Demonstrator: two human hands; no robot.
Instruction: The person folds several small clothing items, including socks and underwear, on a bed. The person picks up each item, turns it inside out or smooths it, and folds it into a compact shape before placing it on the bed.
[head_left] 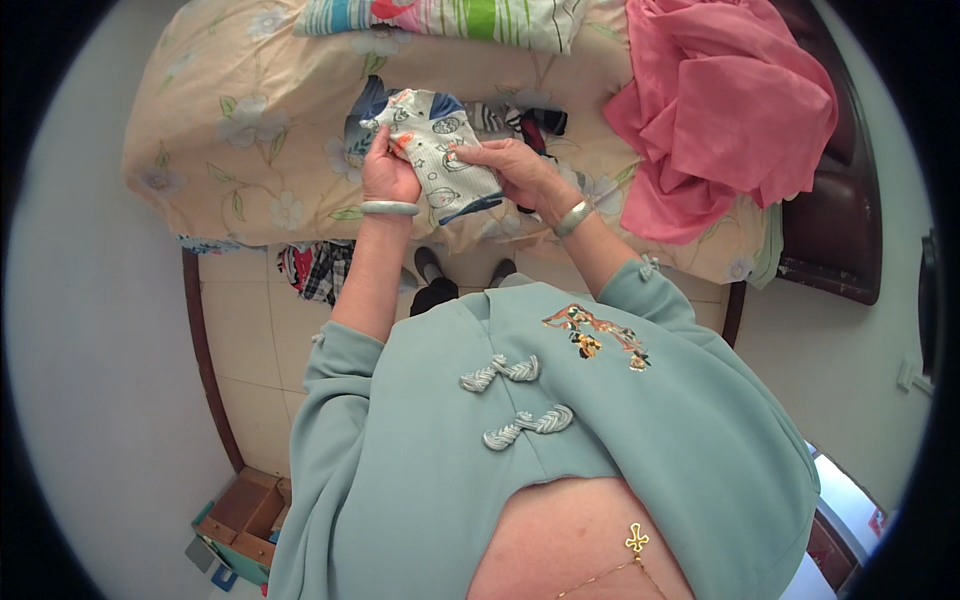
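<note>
Between my two hands is a small white garment (pixel 448 165) with printed line drawings, orange patches and navy trim, held above the bed. It looks folded; its exact cut cannot be made out. My left hand (pixel 392 172) grips its left edge, thumb on top. My right hand (pixel 515 167) pinches its right side, with the thumb lying over the print. Just behind it, a blue cloth piece (pixel 368 100) shows on the bed. Close by to the right lie a grey striped cloth item (pixel 487 117) and a dark one (pixel 545 123).
The bed (pixel 250 180) has a peach floral cover. A colourful striped pillow (pixel 450 22) lies at its far side, a crumpled pink cloth (pixel 735 95) at the right by the dark headboard (pixel 830 225). Clothes (pixel 325 272) sit low at the near edge; an open wooden drawer unit (pixel 250 505) stands lower left.
</note>
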